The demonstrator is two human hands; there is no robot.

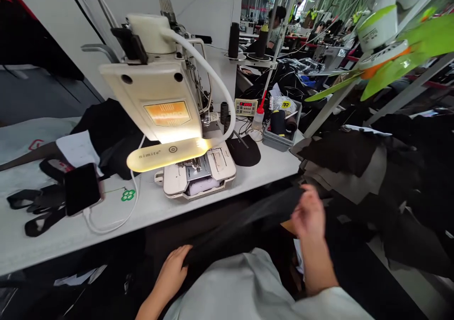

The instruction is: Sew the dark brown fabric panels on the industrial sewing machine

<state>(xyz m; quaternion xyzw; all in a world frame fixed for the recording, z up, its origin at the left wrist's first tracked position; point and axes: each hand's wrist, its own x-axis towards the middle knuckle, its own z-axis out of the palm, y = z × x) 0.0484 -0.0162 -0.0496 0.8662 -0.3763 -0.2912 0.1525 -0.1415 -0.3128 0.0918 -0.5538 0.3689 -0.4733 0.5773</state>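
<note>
A piece of black fabric point(244, 223) stretches between my hands, over my lap and in front of the table edge. My left hand point(176, 265) is closed on its near left end, fingertips partly hidden by the cloth. Higher up, my right hand point(309, 211) pinches the far right end and looks slightly blurred. Beyond the fabric stands a white sewing machine point(156, 97), with a lit lamp bar point(166, 154) across its front above the needle plate point(202, 171). Neither hand touches the machine.
On the white table point(120, 237) at left lies a phone point(82, 190) with a white cable, beside black straps point(39, 201). A grey bin point(278, 140) holds thread spools. A green-bladed fan point(383, 64) hangs upper right, above piles of dark cloth point(407, 168).
</note>
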